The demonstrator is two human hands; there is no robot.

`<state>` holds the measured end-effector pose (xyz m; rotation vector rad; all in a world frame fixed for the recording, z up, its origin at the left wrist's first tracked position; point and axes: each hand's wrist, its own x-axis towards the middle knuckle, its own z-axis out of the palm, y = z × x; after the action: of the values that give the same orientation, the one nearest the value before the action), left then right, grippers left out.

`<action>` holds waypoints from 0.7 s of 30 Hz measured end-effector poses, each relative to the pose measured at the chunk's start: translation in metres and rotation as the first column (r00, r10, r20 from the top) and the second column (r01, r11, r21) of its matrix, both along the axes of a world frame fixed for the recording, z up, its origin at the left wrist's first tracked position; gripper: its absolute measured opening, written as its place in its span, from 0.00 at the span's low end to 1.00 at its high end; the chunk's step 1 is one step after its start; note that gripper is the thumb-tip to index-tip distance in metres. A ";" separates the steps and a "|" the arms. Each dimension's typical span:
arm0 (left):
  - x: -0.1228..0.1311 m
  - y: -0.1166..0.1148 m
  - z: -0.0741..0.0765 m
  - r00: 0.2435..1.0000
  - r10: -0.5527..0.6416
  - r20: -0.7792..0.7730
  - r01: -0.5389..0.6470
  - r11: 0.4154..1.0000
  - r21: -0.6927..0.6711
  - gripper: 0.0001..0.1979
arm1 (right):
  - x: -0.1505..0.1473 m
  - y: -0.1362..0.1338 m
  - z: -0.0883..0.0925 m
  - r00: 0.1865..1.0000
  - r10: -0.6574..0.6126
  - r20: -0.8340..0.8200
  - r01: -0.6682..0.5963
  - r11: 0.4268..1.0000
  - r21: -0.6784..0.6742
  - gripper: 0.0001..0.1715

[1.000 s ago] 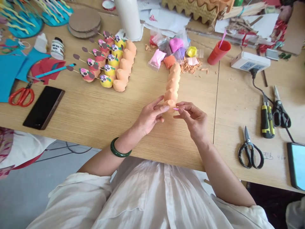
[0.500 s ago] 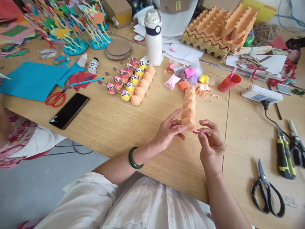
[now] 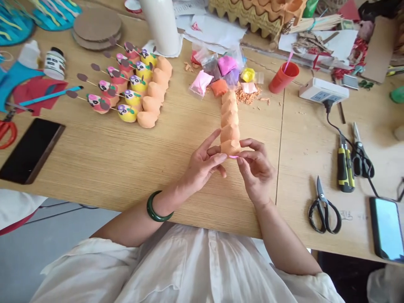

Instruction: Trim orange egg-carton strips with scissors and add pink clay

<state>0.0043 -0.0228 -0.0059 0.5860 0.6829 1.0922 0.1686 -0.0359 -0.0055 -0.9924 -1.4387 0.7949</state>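
A thin strip of pink modelling clay (image 3: 233, 157) lies against the near end of an orange egg-carton strip (image 3: 230, 133) whose cups form a row on the table. My right hand (image 3: 257, 168) pinches the clay strip between thumb and forefinger, at the strip's right side. On the left, my left hand (image 3: 202, 166) is closed at thumb and fingers by the same end of the carton strip; its fingertips hide what they grip. Packets of coloured clay, one of them bright pink (image 3: 227, 65), lie beyond the carton strip.
Carton strips with red-painted (image 3: 99, 103), yellow-painted (image 3: 128, 112) and plain orange cups (image 3: 147, 119) stand to the left. A red cup (image 3: 284, 78), power strip (image 3: 323, 90), pliers (image 3: 345, 168) and black-handled scissors (image 3: 324, 212) lie right. A phone (image 3: 31, 150) rests at left.
My right hand has brought the pink clay strip in against the carton end, closer to my left hand. Pink seen earlier in my left hand is hidden now. The view has shifted right and down.
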 end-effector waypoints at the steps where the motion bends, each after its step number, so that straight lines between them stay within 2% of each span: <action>1: 0.000 0.000 0.000 1.000 -0.001 -0.006 0.001 1.000 0.008 0.45 | 0.000 0.000 0.001 1.000 0.005 -0.009 -0.005 1.000 0.002 0.07; 5: 0.001 -0.001 -0.002 0.999 0.000 -0.045 0.002 0.999 0.042 0.46 | -0.001 0.000 0.002 0.999 -0.006 -0.036 0.007 1.000 0.026 0.10; 14: 0.005 -0.004 -0.008 0.992 0.092 -0.082 -0.080 0.988 0.134 0.45 | 0.000 0.000 -0.005 0.991 -0.044 0.130 0.032 0.995 0.090 0.07; 21: 0.004 -0.006 -0.007 0.988 0.101 -0.118 -0.083 0.986 0.146 0.44 | -0.003 -0.002 -0.004 0.993 -0.038 0.110 0.030 0.997 0.070 0.09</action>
<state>0.0085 -0.0284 -0.0131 0.7547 0.7511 1.2042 0.1661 -0.0376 -0.0093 -1.0195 -1.5308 0.6694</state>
